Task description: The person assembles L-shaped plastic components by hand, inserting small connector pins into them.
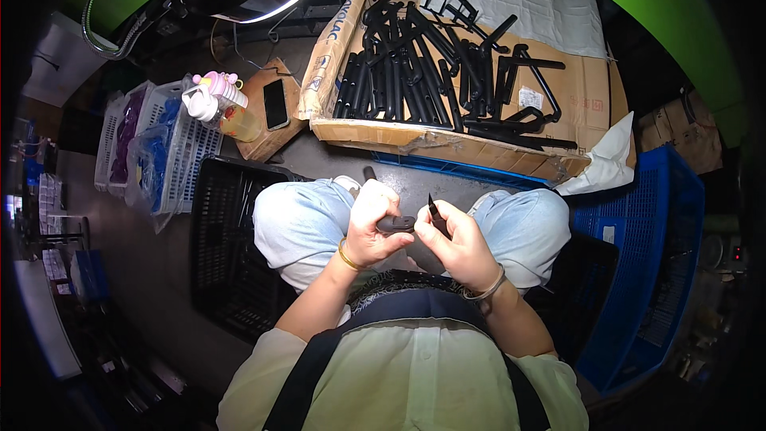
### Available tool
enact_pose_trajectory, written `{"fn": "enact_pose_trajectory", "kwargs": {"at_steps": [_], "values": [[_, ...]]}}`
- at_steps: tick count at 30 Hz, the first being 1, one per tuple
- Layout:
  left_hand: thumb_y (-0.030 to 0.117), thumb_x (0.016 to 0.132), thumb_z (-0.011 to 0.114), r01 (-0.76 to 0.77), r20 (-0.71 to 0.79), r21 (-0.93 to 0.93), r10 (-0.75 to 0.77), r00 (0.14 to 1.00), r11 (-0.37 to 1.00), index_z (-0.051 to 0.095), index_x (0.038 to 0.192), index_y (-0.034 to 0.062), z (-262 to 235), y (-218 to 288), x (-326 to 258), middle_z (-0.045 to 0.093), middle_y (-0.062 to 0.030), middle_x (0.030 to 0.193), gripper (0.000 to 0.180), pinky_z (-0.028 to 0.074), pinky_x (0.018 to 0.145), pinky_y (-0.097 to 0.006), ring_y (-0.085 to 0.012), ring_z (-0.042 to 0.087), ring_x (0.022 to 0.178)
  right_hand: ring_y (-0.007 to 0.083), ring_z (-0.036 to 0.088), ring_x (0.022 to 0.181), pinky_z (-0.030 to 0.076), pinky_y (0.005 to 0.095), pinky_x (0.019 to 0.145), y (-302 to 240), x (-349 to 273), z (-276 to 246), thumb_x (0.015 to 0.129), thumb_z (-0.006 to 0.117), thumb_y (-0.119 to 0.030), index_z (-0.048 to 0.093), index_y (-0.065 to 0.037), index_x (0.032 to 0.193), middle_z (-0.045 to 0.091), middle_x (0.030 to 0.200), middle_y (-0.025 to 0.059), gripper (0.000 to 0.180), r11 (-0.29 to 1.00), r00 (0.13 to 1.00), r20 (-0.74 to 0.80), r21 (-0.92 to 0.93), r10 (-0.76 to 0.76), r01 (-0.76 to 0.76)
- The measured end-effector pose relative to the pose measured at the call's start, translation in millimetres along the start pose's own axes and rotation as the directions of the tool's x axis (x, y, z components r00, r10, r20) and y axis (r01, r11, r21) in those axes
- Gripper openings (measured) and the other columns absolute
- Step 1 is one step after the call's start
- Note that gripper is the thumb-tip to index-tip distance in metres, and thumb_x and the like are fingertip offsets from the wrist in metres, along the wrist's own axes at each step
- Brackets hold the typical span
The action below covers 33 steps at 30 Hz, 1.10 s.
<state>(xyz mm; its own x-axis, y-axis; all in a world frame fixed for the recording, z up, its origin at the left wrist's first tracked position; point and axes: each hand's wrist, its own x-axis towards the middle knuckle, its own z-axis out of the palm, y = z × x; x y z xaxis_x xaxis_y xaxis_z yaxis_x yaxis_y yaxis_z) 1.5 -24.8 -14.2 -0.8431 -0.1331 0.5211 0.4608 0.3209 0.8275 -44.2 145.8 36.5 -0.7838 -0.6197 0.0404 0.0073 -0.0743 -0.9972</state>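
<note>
My left hand (372,223) is closed around a black plastic part (395,224); its rounded end points toward my right hand. Another black end (369,172) shows just beyond the left knuckles, and I cannot tell if it belongs to the same part. Between the thumb and fingers of my right hand (456,246) is a small knife (433,207), its dark pointed blade facing up and away from me. The right thumb is close by the end of the black part. Most of the knife's grip is hidden in the palm. Both hands are above my lap, between my knees.
Ahead stands an open cardboard box (447,139) heaped with black plastic parts (407,72). A bottle (231,108) and a phone (275,104) rest on a wooden stool (259,144). Black crates (219,231) and blue crates (638,271) flank me. A ring lamp (279,8) hangs upper left.
</note>
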Motion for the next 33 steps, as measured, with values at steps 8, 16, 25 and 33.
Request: {"fn": "enact_pose_trajectory", "kwargs": {"at_steps": [8, 16, 25, 33], "values": [[0.055, 0.087, 0.064, 0.248, -0.077, -0.631, -0.378, 0.923, 0.735, 0.055, 0.083, 0.0051, 20.8, -3.5, -15.2, 0.049, -0.0037, 0.087, 0.051, 0.034, 0.068, -0.026, -0.0118, 0.042, 0.077, 0.0023, 0.039, 0.047, 0.029, 0.018, 0.043, 10.9, 1.4, -25.9, 0.096, 0.059, -0.016, 0.055, -0.003, 0.091, 0.046, 0.062, -0.0053, 0.015, 0.962, 0.943, -0.2, 0.102, 0.268, -0.251], [0.059, 0.09, 0.055, 0.256, -0.046, -0.764, -0.445, 0.894, 0.593, 0.053, 0.085, 0.005, 20.6, 5.3, -5.4, 0.047, -0.0042, 0.084, 0.054, 0.033, 0.074, -0.028, -0.014, 0.041, 0.077, 0.0222, 0.063, 0.065, 0.049, 0.0309, 0.06, -7.4, -5.7, -9.3, 0.087, 0.067, -0.009, 0.069, -0.002, 0.095, 0.063, 0.081, 0.0109, 0.011, 0.855, 0.972, -0.212, -0.517, -0.098, -0.026], [0.064, 0.096, 0.031, 0.116, 0.3, -0.929, -0.531, 0.793, -0.352, 0.044, 0.084, 0.0089, 4.7, 4.3, 13.4, 0.035, -0.0009, 0.06, 0.058, 0.031, 0.047, -0.025, -0.0112, 0.034, 0.05, 0.0203, 0.065, 0.074, 0.052, 0.0309, 0.067, -2.0, -24.2, -12.1, 0.083, 0.074, -0.023, 0.067, -0.004, 0.104, 0.064, 0.084, 0.0093, 0.03, 0.857, 0.997, 0.049, -0.514, 0.065, -0.031], [0.066, 0.096, 0.028, 0.199, 0.401, -0.832, -0.314, 0.86, -0.518, 0.046, 0.091, 0.0082, -2.7, -3.4, 15.1, 0.034, 0.001, 0.053, 0.06, 0.031, 0.043, -0.025, -0.0104, 0.033, 0.042, 0.0311, 0.068, 0.076, 0.053, 0.0352, 0.068, 14.3, -59.8, 1.1, 0.085, 0.072, -0.027, 0.062, -0.001, 0.107, 0.068, 0.088, 0.0172, 0.035, 0.89, 0.961, 0.185, -0.443, 0.207, -0.106]]}}
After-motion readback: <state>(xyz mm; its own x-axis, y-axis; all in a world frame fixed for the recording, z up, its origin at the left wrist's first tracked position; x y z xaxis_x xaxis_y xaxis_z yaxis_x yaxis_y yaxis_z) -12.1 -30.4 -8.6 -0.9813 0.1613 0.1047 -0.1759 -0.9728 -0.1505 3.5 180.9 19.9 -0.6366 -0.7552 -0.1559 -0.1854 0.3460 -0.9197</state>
